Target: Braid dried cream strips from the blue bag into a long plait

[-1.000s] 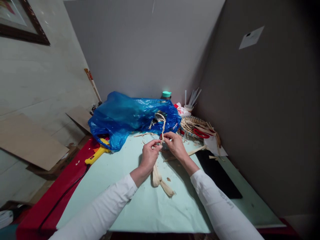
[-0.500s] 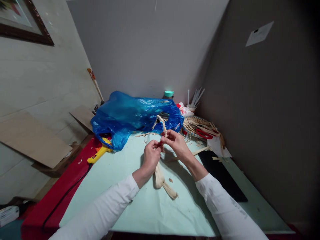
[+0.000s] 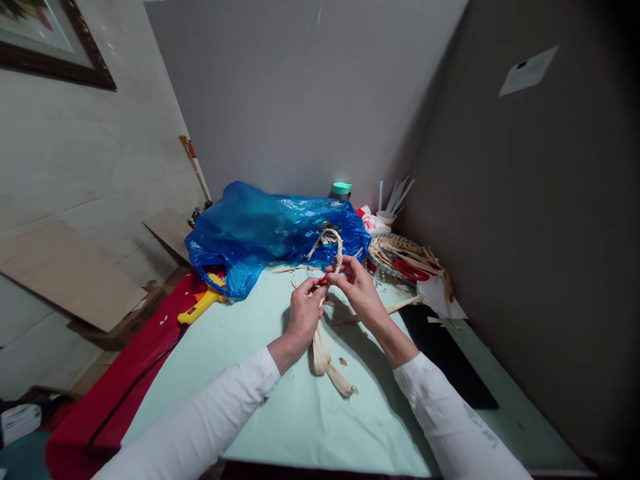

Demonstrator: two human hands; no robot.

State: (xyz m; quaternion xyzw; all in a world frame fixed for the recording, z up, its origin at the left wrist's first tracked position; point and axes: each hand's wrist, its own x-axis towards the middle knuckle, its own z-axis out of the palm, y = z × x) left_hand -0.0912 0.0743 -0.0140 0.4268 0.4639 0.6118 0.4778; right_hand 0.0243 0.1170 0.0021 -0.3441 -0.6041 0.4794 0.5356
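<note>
My left hand (image 3: 304,319) and my right hand (image 3: 359,293) meet over the middle of the table, fingers pinched on a pale braid of dried husk or straw. The braid's upper end (image 3: 339,245) rises out of my right fingers and curls over to the left. A small red piece (image 3: 323,280), perhaps a tie or thread, shows between both hands' fingertips; its exact form is hidden. Below my left hand hangs the looser husk bundle (image 3: 320,357), bulging and then narrowing to a frayed tail near the tabletop.
Behind the hands lies a blue plastic bag (image 3: 270,230), with a green-lidded bottle (image 3: 342,189) beyond. A yellow corded tool (image 3: 203,305) rests at left. At right are a basket of husk strips (image 3: 395,252), red-handled scissors (image 3: 411,269) and a black mat (image 3: 445,353).
My right hand has shifted slightly right and away from my left. The braid's top now arcs wider, and more of the red piece shows. The whole view has moved slightly.
</note>
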